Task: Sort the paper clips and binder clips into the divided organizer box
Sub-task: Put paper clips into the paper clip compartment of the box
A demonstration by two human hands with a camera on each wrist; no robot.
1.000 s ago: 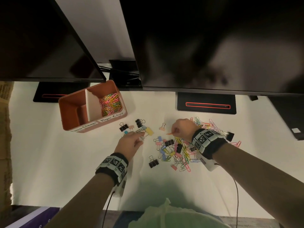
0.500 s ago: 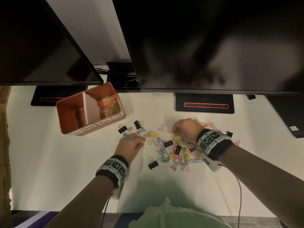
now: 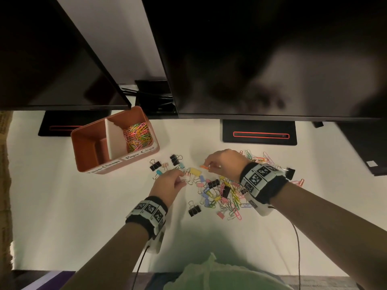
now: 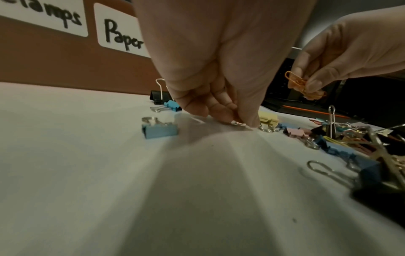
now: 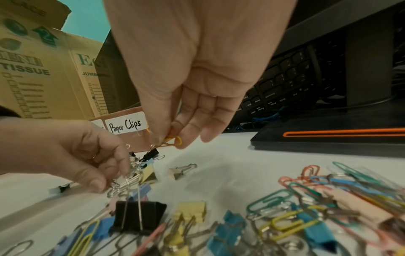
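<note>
On the desk (image 3: 62, 206), with the box (image 3: 88, 164) at left and the clip pile (image 3: 222, 193) at centre, sorting is mid-pick: right hand (image 3: 226, 162) pinches orange paper clips (image 4: 295, 83), due next for the right compartment; left hand (image 3: 167, 185) pinches a silver clip (image 4: 238, 123) off the desk.

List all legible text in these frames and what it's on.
"Paper Clips": white label on the organizer box, right compartment.
"...lamps": left label, start cut off.
"TISSUE", "JUMB...": cardboard cartons; finer print blurred.
Keyboard key legends: too small to read.
</note>
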